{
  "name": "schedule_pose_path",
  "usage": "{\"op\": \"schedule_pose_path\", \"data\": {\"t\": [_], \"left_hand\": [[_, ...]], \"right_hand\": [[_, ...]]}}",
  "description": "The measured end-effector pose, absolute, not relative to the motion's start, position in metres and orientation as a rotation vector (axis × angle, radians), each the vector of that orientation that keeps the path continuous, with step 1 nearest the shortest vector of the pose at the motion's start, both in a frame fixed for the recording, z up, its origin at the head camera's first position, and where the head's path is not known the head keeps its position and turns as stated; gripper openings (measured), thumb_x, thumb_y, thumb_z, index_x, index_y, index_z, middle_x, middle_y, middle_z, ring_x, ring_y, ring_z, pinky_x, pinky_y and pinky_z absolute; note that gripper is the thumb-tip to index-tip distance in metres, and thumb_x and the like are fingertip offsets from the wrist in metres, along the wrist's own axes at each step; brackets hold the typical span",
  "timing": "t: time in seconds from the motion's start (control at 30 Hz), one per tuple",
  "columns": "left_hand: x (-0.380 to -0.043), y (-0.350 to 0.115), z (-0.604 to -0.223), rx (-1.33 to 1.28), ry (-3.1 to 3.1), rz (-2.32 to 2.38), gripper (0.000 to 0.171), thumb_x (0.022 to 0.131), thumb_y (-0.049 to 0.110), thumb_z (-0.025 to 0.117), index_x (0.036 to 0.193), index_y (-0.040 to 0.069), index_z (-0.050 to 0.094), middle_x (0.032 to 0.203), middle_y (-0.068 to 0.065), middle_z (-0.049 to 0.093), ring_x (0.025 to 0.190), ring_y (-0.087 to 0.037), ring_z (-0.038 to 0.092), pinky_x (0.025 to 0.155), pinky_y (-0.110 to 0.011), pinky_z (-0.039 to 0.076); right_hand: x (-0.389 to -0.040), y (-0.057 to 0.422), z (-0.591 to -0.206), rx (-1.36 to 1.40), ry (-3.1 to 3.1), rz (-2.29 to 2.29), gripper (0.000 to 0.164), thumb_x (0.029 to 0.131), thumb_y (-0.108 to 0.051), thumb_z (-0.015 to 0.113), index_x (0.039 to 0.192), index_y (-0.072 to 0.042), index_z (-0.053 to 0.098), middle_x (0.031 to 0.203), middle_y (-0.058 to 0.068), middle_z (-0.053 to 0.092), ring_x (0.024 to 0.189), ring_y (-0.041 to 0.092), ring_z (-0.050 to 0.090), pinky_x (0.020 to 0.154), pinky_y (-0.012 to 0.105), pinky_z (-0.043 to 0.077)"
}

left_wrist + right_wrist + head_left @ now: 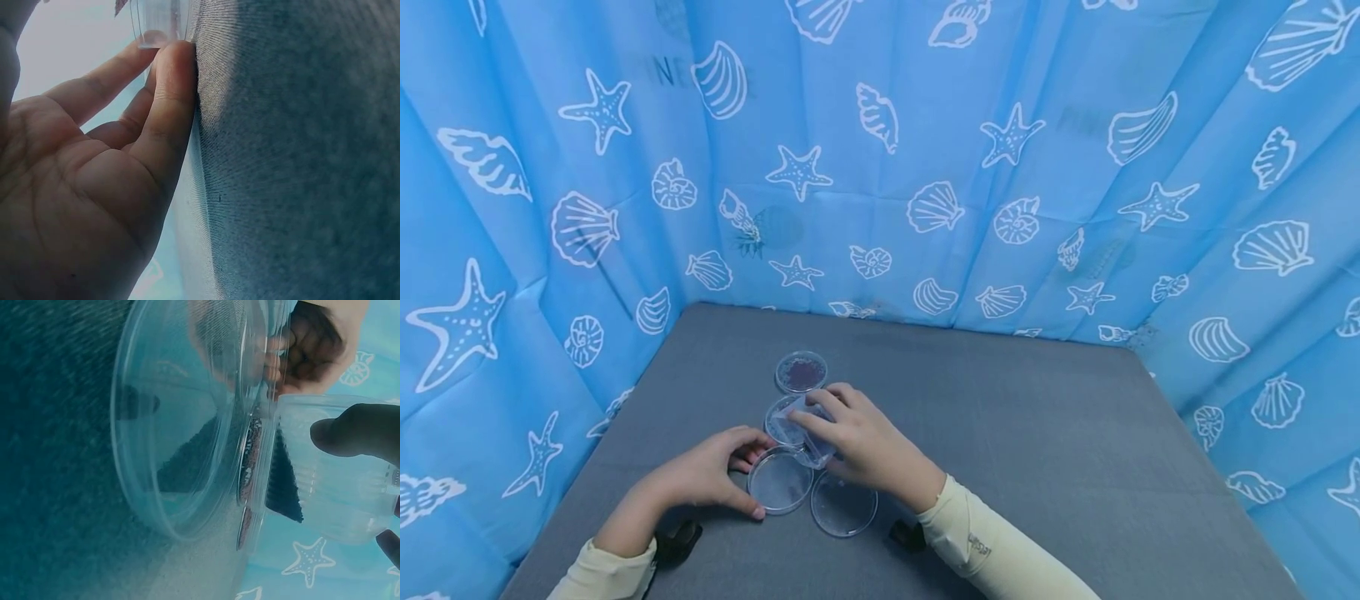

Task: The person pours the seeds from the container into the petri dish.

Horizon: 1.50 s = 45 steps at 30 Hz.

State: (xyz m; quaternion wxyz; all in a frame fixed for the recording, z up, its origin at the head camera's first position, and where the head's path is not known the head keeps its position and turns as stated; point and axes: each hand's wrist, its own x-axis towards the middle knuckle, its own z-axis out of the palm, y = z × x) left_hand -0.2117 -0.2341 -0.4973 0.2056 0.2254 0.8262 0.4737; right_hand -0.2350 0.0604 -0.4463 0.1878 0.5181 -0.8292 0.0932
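My left hand (715, 473) grips the rim of a clear petri dish (781, 483), thumb at the near side and fingers at the far side. In the left wrist view, fingertips (175, 59) pinch the dish's wall low by the cloth. My right hand (865, 442) holds a clear plastic cup (350, 481), tilted above the dishes in the head view. Partly behind the cup sits a petri dish holding small pale bits (781, 429). Farther back is a petri dish with dark reddish-purple bits (801, 372). Under my right wrist lies another clear petri dish (844, 510).
A grey cloth-covered table (1037, 450) spreads under everything. Blue curtains (880, 167) with white shells and starfish enclose its back and sides. Black devices sit at my left wrist (677, 543) and right wrist (908, 536).
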Motion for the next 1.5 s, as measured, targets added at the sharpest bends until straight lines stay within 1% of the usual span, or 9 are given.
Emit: {"op": "schedule_pose_path", "data": {"t": [0.17, 0.4, 0.57, 0.9, 1.1, 1.23, 1.37, 1.5], "left_hand": [[-0.212, -0.235, -0.496, 0.619, 2.288, 1.327, 0.087, 0.075, 0.021, 0.098, 0.147, 0.001, 0.054, 0.134, -0.014, 0.057, 0.119, -0.027, 0.057, 0.095, -0.015, 0.057], [-0.211, -0.235, -0.495, 0.619, 2.286, 1.326, 0.086, 0.075, 0.021, 0.097, 0.147, 0.000, 0.054, 0.134, -0.015, 0.057, 0.119, -0.027, 0.057, 0.096, -0.015, 0.057], [-0.210, -0.235, -0.494, 0.613, 2.293, 1.324, 0.086, 0.075, 0.021, 0.098, 0.146, -0.001, 0.055, 0.134, -0.016, 0.057, 0.119, -0.029, 0.057, 0.095, -0.014, 0.057], [-0.211, -0.236, -0.496, 0.609, 2.283, 1.328, 0.085, 0.076, 0.021, 0.097, 0.147, 0.000, 0.054, 0.136, -0.016, 0.057, 0.120, -0.028, 0.057, 0.096, -0.016, 0.057], [-0.211, -0.237, -0.498, 0.612, 2.276, 1.334, 0.085, 0.076, 0.021, 0.097, 0.147, -0.001, 0.054, 0.136, -0.016, 0.057, 0.120, -0.028, 0.058, 0.097, -0.015, 0.057], [-0.211, -0.237, -0.498, 0.609, 2.281, 1.328, 0.085, 0.076, 0.021, 0.097, 0.147, 0.000, 0.054, 0.136, -0.015, 0.057, 0.120, -0.027, 0.058, 0.097, -0.015, 0.057], [-0.211, -0.236, -0.498, 0.606, 2.287, 1.325, 0.085, 0.076, 0.022, 0.097, 0.146, -0.001, 0.054, 0.135, -0.015, 0.057, 0.120, -0.027, 0.058, 0.098, -0.019, 0.058], [-0.211, -0.235, -0.497, 0.603, 2.291, 1.325, 0.086, 0.076, 0.022, 0.098, 0.146, -0.001, 0.055, 0.135, -0.015, 0.057, 0.120, -0.027, 0.058, 0.101, -0.027, 0.060]], "right_hand": [[-0.235, 0.058, -0.447, 1.456, -2.310, 0.236, 0.080, 0.079, -0.022, 0.094, 0.150, -0.023, 0.059, 0.146, 0.007, 0.058, 0.129, 0.026, 0.056, 0.105, 0.040, 0.057], [-0.234, 0.055, -0.446, 1.464, -2.295, 0.227, 0.082, 0.076, -0.016, 0.094, 0.150, -0.022, 0.059, 0.144, 0.008, 0.059, 0.128, 0.027, 0.057, 0.106, 0.042, 0.057], [-0.234, 0.052, -0.446, 1.467, -2.299, 0.219, 0.081, 0.077, -0.014, 0.092, 0.150, -0.023, 0.059, 0.143, 0.008, 0.060, 0.128, 0.026, 0.058, 0.108, 0.042, 0.055], [-0.232, 0.051, -0.443, 1.466, -2.302, 0.197, 0.080, 0.078, -0.015, 0.092, 0.150, -0.024, 0.059, 0.145, 0.006, 0.058, 0.129, 0.025, 0.057, 0.110, 0.042, 0.055], [-0.232, 0.048, -0.443, 1.464, -2.285, 0.181, 0.075, 0.079, -0.014, 0.090, 0.148, -0.024, 0.061, 0.142, 0.005, 0.060, 0.128, 0.025, 0.058, 0.108, 0.041, 0.056], [-0.231, 0.048, -0.442, 1.463, -2.290, 0.171, 0.075, 0.079, -0.016, 0.091, 0.147, -0.025, 0.061, 0.143, 0.005, 0.060, 0.128, 0.025, 0.058, 0.107, 0.041, 0.056], [-0.232, 0.048, -0.442, 1.465, -2.298, 0.168, 0.075, 0.079, -0.017, 0.091, 0.148, -0.024, 0.061, 0.144, 0.005, 0.059, 0.128, 0.025, 0.058, 0.108, 0.041, 0.056], [-0.232, 0.048, -0.442, 1.460, -2.308, 0.171, 0.076, 0.079, -0.017, 0.091, 0.148, -0.024, 0.060, 0.144, 0.005, 0.059, 0.129, 0.025, 0.058, 0.109, 0.041, 0.055]]}}
